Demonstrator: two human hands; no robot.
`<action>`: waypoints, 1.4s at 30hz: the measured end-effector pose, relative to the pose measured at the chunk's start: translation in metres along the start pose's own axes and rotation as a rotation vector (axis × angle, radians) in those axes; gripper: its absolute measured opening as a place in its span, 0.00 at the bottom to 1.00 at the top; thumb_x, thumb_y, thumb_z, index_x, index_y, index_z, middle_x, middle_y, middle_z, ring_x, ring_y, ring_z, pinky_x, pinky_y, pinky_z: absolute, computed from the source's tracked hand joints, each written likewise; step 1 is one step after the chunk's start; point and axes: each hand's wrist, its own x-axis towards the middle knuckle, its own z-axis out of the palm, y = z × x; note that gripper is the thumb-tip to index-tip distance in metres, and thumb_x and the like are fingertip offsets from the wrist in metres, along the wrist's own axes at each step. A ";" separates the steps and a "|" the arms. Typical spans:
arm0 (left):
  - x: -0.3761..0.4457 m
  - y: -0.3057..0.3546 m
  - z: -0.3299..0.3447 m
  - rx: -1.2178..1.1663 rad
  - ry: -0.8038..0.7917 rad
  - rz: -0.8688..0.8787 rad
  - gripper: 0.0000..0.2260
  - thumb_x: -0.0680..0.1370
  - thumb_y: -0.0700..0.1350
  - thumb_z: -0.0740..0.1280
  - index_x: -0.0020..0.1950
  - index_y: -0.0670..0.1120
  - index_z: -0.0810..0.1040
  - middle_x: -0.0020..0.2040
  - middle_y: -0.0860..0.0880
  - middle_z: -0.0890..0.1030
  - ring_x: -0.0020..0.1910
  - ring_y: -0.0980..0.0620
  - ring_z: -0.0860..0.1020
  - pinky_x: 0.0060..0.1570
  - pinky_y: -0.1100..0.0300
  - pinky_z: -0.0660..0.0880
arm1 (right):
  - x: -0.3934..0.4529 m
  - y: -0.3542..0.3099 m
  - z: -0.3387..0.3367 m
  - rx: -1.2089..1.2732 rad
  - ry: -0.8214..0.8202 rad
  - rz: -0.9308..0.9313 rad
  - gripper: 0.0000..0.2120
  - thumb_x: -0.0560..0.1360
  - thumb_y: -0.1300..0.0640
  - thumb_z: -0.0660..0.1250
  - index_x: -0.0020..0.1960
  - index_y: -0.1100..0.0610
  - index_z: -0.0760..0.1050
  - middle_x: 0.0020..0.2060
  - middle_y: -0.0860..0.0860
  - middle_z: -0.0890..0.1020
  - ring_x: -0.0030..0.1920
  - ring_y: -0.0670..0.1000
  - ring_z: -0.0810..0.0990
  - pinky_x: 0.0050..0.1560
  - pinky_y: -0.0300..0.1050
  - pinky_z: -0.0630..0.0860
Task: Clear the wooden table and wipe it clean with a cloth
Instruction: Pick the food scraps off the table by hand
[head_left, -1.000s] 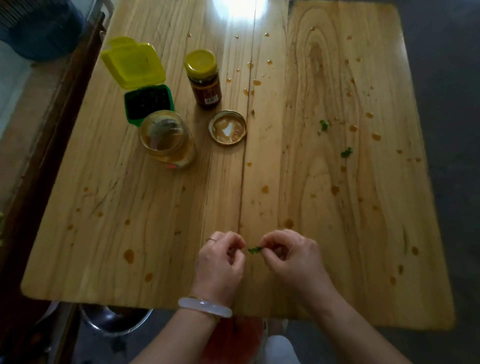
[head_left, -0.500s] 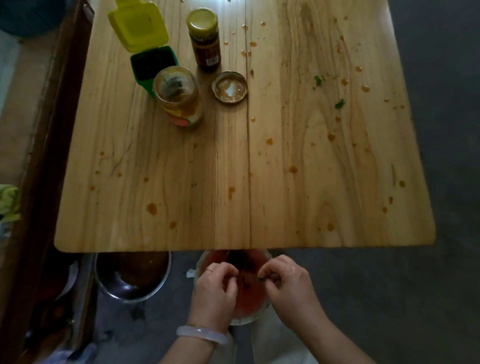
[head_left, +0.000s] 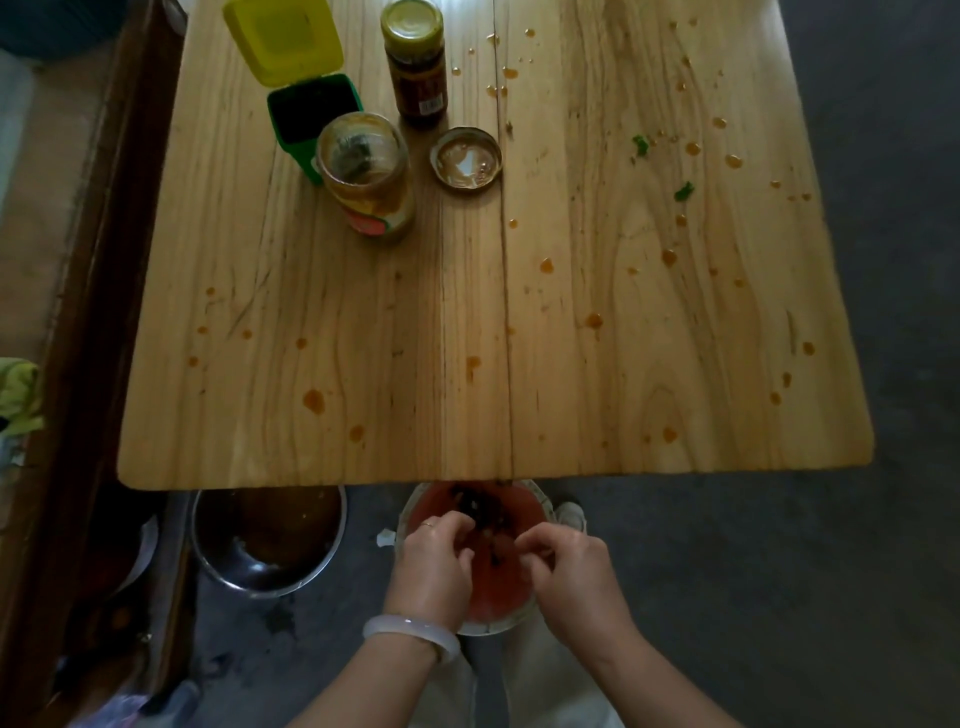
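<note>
The wooden table (head_left: 415, 364) is dotted with orange-brown sauce drops. At its back left stand an open glass jar (head_left: 366, 171), the jar's lid (head_left: 466, 160) lying upturned, a yellow-capped sauce bottle (head_left: 415, 67) and a green box (head_left: 306, 111) with its yellow lid flipped up. Two green scraps (head_left: 640, 144) (head_left: 684, 191) lie at the right. Below the near edge, my left hand (head_left: 431, 566) and my right hand (head_left: 566, 571) hover apart over a red bowl (head_left: 498, 597) holding dark bits. Both hands have curled fingers. My right fingertips are drawn together, and no scrap shows in them.
A metal basin (head_left: 265, 540) sits on the grey floor under the table's near left corner. A dark wooden frame (head_left: 88, 312) runs along the table's left side, with a yellow-green cloth (head_left: 18, 395) beyond it.
Both hands carried a green scrap from the table's near edge down over the red bowl, then moved apart. The scrap is no longer visible between them.
</note>
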 end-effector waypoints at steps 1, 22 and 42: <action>0.000 0.000 0.000 0.000 0.000 -0.004 0.12 0.75 0.37 0.66 0.57 0.49 0.78 0.52 0.53 0.77 0.50 0.56 0.77 0.49 0.66 0.73 | 0.000 0.000 0.000 0.005 0.009 0.007 0.08 0.74 0.61 0.69 0.47 0.49 0.83 0.41 0.43 0.83 0.44 0.42 0.81 0.47 0.38 0.79; 0.046 0.081 -0.015 0.046 0.231 0.328 0.04 0.77 0.45 0.67 0.50 0.52 0.78 0.44 0.60 0.76 0.40 0.61 0.75 0.38 0.66 0.74 | 0.052 -0.021 -0.072 0.178 0.290 -0.215 0.10 0.74 0.61 0.72 0.52 0.51 0.81 0.41 0.41 0.80 0.44 0.40 0.79 0.43 0.34 0.78; 0.212 0.266 0.001 0.192 0.250 0.323 0.07 0.76 0.49 0.67 0.53 0.51 0.78 0.50 0.53 0.75 0.47 0.53 0.76 0.45 0.58 0.75 | 0.214 -0.012 -0.240 0.129 0.488 -0.134 0.06 0.77 0.54 0.69 0.53 0.49 0.78 0.46 0.44 0.80 0.48 0.42 0.78 0.46 0.36 0.77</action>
